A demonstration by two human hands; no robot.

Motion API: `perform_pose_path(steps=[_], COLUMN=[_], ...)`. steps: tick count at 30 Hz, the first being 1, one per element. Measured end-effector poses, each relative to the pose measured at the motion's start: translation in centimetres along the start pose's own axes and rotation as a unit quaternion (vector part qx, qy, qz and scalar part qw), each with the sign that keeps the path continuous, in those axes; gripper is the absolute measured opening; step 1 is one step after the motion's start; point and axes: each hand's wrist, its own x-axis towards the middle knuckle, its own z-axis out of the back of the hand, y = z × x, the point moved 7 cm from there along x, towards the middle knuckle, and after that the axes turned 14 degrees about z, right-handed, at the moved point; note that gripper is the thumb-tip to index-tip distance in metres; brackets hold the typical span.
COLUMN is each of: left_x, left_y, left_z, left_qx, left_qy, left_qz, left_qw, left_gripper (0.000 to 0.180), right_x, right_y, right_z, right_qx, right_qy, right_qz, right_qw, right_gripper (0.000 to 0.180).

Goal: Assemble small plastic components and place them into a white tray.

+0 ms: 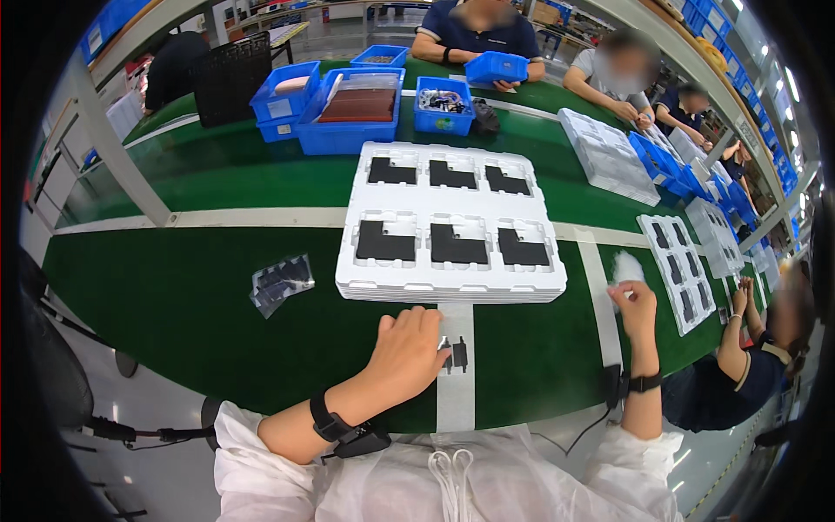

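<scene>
Near the table's front edge, my left hand is closed with its fingers curled. Its thumb lies against small flat black parts on a pale strip; whatever the fingers hold is hidden. Farther right, my right hand pinches a white, wispy wad, perhaps cotton or thin film. Beyond my left hand stands a stack of white moulded trays. The top one holds several black L-shaped pieces in its pockets. A clear bag of dark pieces lies to the left.
Blue bins stand at the far side of the green table, one with small parts. More white trays lie to the right. A co-worker sits close on my right; others work across the table.
</scene>
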Motion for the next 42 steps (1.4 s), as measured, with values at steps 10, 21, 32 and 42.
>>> perform_pose_path(steps=[10,21,32,42], left_x=[0.5,0.3,0.6,1.0], left_y=[1.6,1.9,1.4,1.8], left_z=[0.3,0.7,1.3,0.9], left_qx=[-0.055,-0.107,-0.135,-0.255], left_qy=[0.022,0.039,0.002,-0.003], left_qz=[0.057,0.073,0.053,0.028], left_qw=[0.997,0.991,0.989,0.967], left_gripper=[0.034,0.03,0.026,0.018], right_x=[5.9,7.1,7.1,7.9], right_y=[0.7,-6.0,5.9,13.9], right_z=[1.5,-1.5,-2.5,-10.3], right_qx=[-0.193,-0.109,0.007,0.055], right_qy=[0.069,0.174,0.154,0.19], right_qz=[0.119,-0.034,0.05,0.306], right_qw=[0.972,0.978,0.987,0.931], right_gripper=[0.031,0.016,0.013,0.007])
